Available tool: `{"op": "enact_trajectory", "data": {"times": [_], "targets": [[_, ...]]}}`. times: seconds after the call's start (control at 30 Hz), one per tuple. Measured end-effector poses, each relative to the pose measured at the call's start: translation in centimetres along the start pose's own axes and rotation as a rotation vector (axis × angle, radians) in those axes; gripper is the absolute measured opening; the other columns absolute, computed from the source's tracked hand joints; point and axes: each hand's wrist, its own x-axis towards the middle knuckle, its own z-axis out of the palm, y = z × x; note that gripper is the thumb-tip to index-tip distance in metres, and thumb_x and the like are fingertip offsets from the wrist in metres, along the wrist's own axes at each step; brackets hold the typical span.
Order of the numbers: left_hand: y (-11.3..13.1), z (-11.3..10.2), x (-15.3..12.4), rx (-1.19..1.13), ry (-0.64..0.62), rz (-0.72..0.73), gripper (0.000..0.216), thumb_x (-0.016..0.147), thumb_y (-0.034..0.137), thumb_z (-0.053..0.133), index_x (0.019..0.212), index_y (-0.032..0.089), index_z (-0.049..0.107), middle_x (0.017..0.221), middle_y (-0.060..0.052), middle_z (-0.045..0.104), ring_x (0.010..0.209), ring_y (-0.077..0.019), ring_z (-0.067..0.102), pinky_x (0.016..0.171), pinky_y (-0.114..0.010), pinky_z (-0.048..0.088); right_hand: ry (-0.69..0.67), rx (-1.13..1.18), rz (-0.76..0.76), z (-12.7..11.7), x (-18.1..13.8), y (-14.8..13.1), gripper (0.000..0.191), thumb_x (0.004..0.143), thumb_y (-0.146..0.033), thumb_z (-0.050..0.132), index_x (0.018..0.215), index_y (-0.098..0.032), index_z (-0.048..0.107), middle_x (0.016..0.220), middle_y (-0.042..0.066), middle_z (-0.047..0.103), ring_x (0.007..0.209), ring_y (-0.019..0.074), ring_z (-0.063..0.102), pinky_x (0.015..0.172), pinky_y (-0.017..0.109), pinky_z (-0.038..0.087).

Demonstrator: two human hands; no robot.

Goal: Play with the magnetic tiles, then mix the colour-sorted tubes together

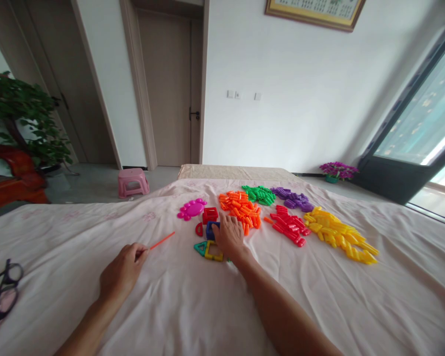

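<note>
A pale cloth (pixel 163 306) spreads widest, bearing a long yellow pile (pixel 335 232) of plastic pieces at right and an orange pile (pixel 241 210) nearer the middle. The right hand (pixel 230 236) lies palm down beside the orange pile, its thumb over a blue block (pixel 209 231); whether it grips anything I cannot tell. The left hand (pixel 121 271), fingers pinched together, holds one end of a thin orange stick (pixel 162 240), which points away toward the blocks, over the cloth
</note>
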Motion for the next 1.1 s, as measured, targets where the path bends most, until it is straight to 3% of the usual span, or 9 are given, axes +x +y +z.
{"op": "enact_trajectory", "data": {"times": [0.13,0.27,0.47,0.63,0.73,0.83,0.9,1.0,1.1], "targets": [[-0.4,0.0,0.4,0.003,0.011,-0.039,0.027,0.092,0.041,0.039,0.099,0.025,0.059,0.107,-0.003,0.067,0.090,-0.0185,0.065,0.068,-0.026,0.041,-0.130,0.008,0.042,0.5,-0.3,0.0,0.046,0.097,-0.043,0.042,0.135,-0.019,0.050,0.119,0.015,0.064,0.113,0.0309,0.053,0.093,0.045,0.037],[-0.7,0.1,0.4,0.035,0.041,-0.023,0.028,0.093,0.039,0.038,0.100,0.023,0.060,0.106,-0.005,0.066,0.088,-0.0194,0.065,0.068,-0.027,0.043,-0.113,0.082,0.015,0.7,-0.6,-0.3,0.044,0.094,-0.043,0.047,0.130,-0.019,0.055,0.120,0.014,0.063,0.113,0.0286,0.055,0.094,0.042,0.039],[0.6,0.3,-0.9,0.183,0.339,0.279,0.029,0.092,0.029,0.046,0.117,0.022,0.059,0.120,-0.010,0.062,0.108,-0.0262,0.059,0.093,-0.038,0.043,-0.159,0.245,-0.116,0.5,-0.3,0.2,0.040,0.086,-0.020,0.051,0.124,-0.023,0.060,0.117,0.006,0.066,0.106,0.0213,0.060,0.090,0.032,0.044],[2.7,1.6,-2.1,-0.106,0.202,0.659,0.031,0.093,0.033,0.048,0.121,0.022,0.057,0.124,-0.009,0.063,0.119,-0.0222,0.056,0.104,-0.036,0.042,-0.166,0.351,-0.028,1.2,-0.7,-1.4,0.040,0.085,-0.018,0.050,0.123,-0.022,0.061,0.118,0.007,0.067,0.106,0.0211,0.061,0.090,0.031,0.046],[3.2,2.4,-2.6,-0.170,0.151,0.743,0.056,0.087,0.045,0.059,0.137,0.021,0.047,0.137,-0.012,0.054,0.130,-0.0269,0.049,0.110,-0.042,0.039,-0.221,0.616,-0.035,1.9,-1.1,-3.5,0.034,0.088,-0.022,0.048,0.120,-0.020,0.062,0.113,0.006,0.069,0.098,0.0191,0.064,0.084,0.029,0.049],[3.1,2.9,-3.0,-0.186,0.113,0.735,0.086,0.075,0.054,0.071,0.147,0.024,0.036,0.150,-0.014,0.041,0.138,-0.0323,0.038,0.112,-0.048,0.035,-0.225,0.828,-0.080,2.2,-0.5,-4.3,0.035,0.093,-0.030,0.044,0.121,-0.019,0.061,0.109,0.007,0.069,0.091,0.0190,0.065,0.077,0.029,0.051],[3.0,3.1,-3.2,-0.176,0.079,0.705,0.094,0.070,0.053,0.076,0.149,0.028,0.032,0.155,-0.014,0.033,0.141,-0.0340,0.033,0.113,-0.050,0.034,-0.114,0.766,-0.062,2.2,0.8,-3.5,0.037,0.094,-0.031,0.042,0.122,-0.017,0.061,0.113,0.009,0.067,0.098,0.0213,0.063,0.084,0.033,0.050],[2.9,3.4,-3.1,-0.145,0.033,0.658,0.090,0.073,0.046,0.076,0.150,0.031,0.031,0.157,-0.013,0.028,0.143,-0.0342,0.030,0.113,-0.052,0.033,0.026,0.478,0.066,2.4,3.4,-1.3,0.041,0.094,-0.029,0.042,0.130,-0.016,0.057,0.130,0.014,0.059,0.118,0.0252,0.054,0.099,0.039,0.042],[3.1,3.5,-2.7,-0.116,0.019,0.636,0.076,0.077,0.041,0.073,0.145,0.030,0.041,0.155,-0.013,0.034,0.141,-0.0338,0.034,0.112,-0.052,0.034,-0.040,0.250,0.111,3.2,5.2,0.0,0.047,0.095,-0.031,0.044,0.138,-0.014,0.050,0.139,0.017,0.051,0.126,0.0270,0.048,0.103,0.039,0.038]]}}
